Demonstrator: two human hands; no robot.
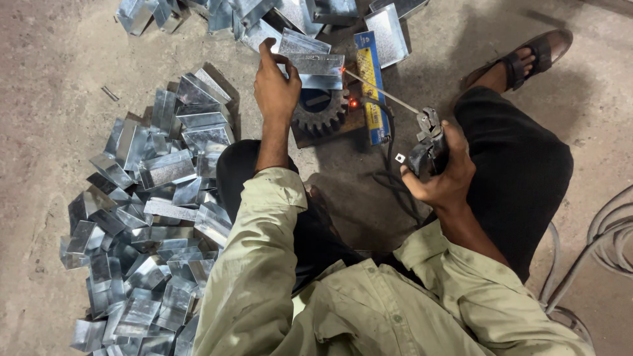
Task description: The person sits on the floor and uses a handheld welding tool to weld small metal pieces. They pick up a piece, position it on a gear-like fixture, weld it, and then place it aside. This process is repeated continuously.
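Seen from above, sitting on a grey concrete floor (53,53). Left hand (275,86) up at about 12 o'clock, fingers wrapped on the left end of a bent shiny metal piece (318,69), pressing it down flat. Under that piece, a dark round gear (321,113) with teeth, resting on a rusty plate (349,122). Right hand (443,173) out at about 2 o'clock, clenched tight round a black welding holder (427,146). From the holder, a thin welding rod (382,93) slanting up toward 11 o'clock, its tip touching the right end of the shiny piece. Small red glow (354,103) just below that spot. Blue and yellow flat box (370,86) lying just beside the gear, under the rod. Black cable (392,178) curling down from the holder over the floor. Big pile of folded shiny pieces (151,217) spread out at 9 o'clock, near the left arm. Smaller pile of the same pieces (250,16) at the top, past the left hand. Foot in a dark sandal (527,56) at 1 o'clock. Grey hoses (606,237) looping at 4 o'clock. Pale green shirt sleeves (264,264), black trousers (521,165) on bent knees.
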